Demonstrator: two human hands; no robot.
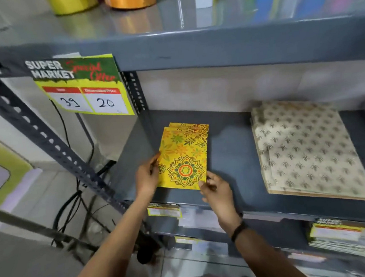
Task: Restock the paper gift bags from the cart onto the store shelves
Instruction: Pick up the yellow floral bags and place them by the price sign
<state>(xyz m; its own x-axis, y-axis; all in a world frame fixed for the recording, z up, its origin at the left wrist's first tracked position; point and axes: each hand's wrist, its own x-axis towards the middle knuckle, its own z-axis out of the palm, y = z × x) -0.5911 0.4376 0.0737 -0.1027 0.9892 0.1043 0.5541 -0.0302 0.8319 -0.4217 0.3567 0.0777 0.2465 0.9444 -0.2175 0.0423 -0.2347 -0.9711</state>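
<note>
A small stack of yellow paper gift bags (184, 153) with an orange and green mandala print lies flat on the grey metal shelf (229, 154), toward its left side. My left hand (146, 178) grips the stack's left edge near the front corner. My right hand (217, 190) pinches the stack's front right corner with thumb and fingers. A black band sits on my right wrist. The cart is out of view.
A stack of beige gift bags (308, 149) with a dark leaf print lies on the shelf's right half. A yellow price sign (82, 87) reading 39 and 20 hangs from the upper shelf edge. Perforated grey uprights (37, 131) and black cables stand at left. Coloured rolls sit on the top shelf.
</note>
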